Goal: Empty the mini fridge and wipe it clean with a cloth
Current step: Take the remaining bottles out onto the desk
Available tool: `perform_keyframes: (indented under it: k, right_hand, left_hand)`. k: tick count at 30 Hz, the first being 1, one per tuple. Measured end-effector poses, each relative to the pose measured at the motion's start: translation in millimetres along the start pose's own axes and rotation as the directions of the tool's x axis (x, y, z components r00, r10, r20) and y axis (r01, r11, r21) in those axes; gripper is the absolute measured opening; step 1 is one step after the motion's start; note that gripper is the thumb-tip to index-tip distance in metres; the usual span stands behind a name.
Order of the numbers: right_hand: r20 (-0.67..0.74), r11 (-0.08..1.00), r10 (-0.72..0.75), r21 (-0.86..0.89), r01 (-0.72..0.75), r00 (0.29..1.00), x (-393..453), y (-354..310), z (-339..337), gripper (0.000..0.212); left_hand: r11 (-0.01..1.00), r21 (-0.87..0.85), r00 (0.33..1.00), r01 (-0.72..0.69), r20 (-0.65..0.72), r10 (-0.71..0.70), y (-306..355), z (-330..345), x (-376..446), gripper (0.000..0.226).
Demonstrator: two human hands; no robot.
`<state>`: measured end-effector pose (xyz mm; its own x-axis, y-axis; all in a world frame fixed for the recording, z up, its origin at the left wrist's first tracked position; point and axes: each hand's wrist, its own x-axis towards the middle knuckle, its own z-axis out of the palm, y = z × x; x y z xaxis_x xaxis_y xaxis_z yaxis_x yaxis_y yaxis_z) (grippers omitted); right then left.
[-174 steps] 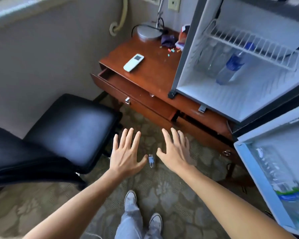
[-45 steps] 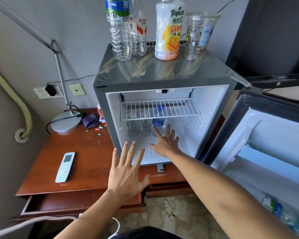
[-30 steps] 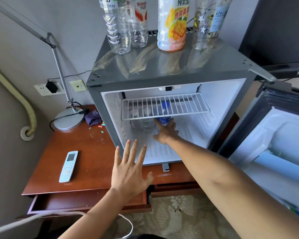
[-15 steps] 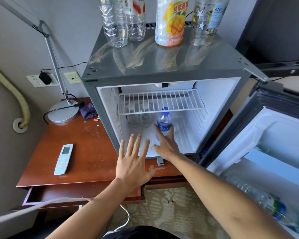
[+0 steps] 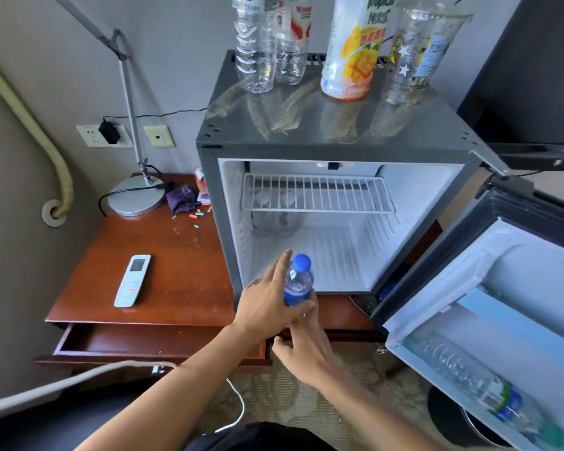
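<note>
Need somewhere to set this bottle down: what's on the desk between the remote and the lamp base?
In the head view, only bare wood lies between the remote and the lamp base; small coloured scraps sit off to the right.

Grey painted wall (image 5: 183, 43) bearing a white power socket (image 5: 93, 135) and a beige outlet plate (image 5: 159, 136); reddish-brown wooden desk (image 5: 176, 265) with an open drawer (image 5: 157, 343); silver desk lamp with round base (image 5: 136, 200); patterned beige carpet (image 5: 293, 395); daylight glares on the wall's upper part.
</note>
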<state>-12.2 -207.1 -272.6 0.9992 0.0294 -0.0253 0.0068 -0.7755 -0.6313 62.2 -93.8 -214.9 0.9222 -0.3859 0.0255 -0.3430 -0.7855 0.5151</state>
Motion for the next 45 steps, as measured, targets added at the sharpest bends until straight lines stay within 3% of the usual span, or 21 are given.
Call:
perform_keyframes:
  k: [3, 6, 9, 11, 14, 23, 30, 34, 39, 42, 45]
  right_hand:
    - [0.113, 0.998, -0.030, -0.060, 0.037, 0.993, -11.2, -19.9, 7.4, 0.040]
    - [0.161, 0.980, -0.173, -0.068, 0.186, 0.972, -13.8, -36.3, 14.2, 0.034]
    - [0.180, 0.929, -0.345, -0.075, 0.363, 0.921, -9.7, -49.1, 23.6, 0.047]
    - [0.243, 0.908, -0.369, -0.110, 0.404, 0.897, -5.9, -53.7, 29.9, 0.059]
    - [0.320, 0.905, -0.336, -0.149, 0.398, 0.886, 5.7, -58.8, 36.2, 0.078]
    - [0.234, 0.865, -0.236, -0.392, 0.314, 0.943, 54.6, -75.5, 22.7, 0.084]
    - [0.207, 0.839, -0.189, -0.474, 0.267, 0.960, 60.3, -62.0, -2.3, 0.083]
    - [0.180, 0.836, -0.128, -0.510, 0.203, 0.975, 65.0, -45.5, -19.3, 0.080]
    - [0.158, 0.839, -0.059, -0.528, 0.135, 0.986, 73.4, -26.1, -32.8, 0.080]
    - [0.159, 0.851, -0.015, -0.516, 0.096, 0.987, 86.1, -16.1, -37.7, 0.085]
    - [0.136, 0.856, 0.006, -0.513, 0.065, 0.991, 106.0, -6.7, -42.7, 0.088]
  left_hand:
    - [1.000, -0.024, 0.989, 0.020, -0.144, -0.023, -10.3, -13.6, -20.9, 0.076]
    - [0.998, -0.020, 0.972, 0.061, -0.227, -0.064, -36.2, -29.7, -44.3, 0.068]
    - [0.986, -0.031, 0.947, 0.165, -0.273, -0.167, -70.1, -43.2, -66.8, 0.072]
    - [0.974, -0.019, 0.925, 0.224, -0.311, -0.219, -93.7, -50.3, -74.2, 0.074]
    - [0.950, 0.010, 0.892, 0.313, -0.345, -0.291, -130.0, -66.1, -68.9, 0.074]
    - [0.886, -0.180, 0.847, 0.428, -0.260, -0.463, -195.8, -99.0, 31.1, 0.051]
    - [0.859, -0.252, 0.833, 0.446, -0.235, -0.502, -234.4, -82.9, 113.3, 0.068]
    - [0.854, -0.286, 0.835, 0.435, -0.226, -0.501, -244.4, -71.9, 132.5, 0.067]
    - [0.785, -0.305, 0.771, 0.539, -0.198, -0.606, -248.6, -79.5, 131.2, 0.074]
    - [0.794, -0.275, 0.781, 0.541, -0.185, -0.596, -242.6, -92.2, 113.6, 0.088]
    - [0.826, -0.201, 0.781, 0.527, -0.269, -0.564, -224.7, -104.5, 86.9, 0.086]
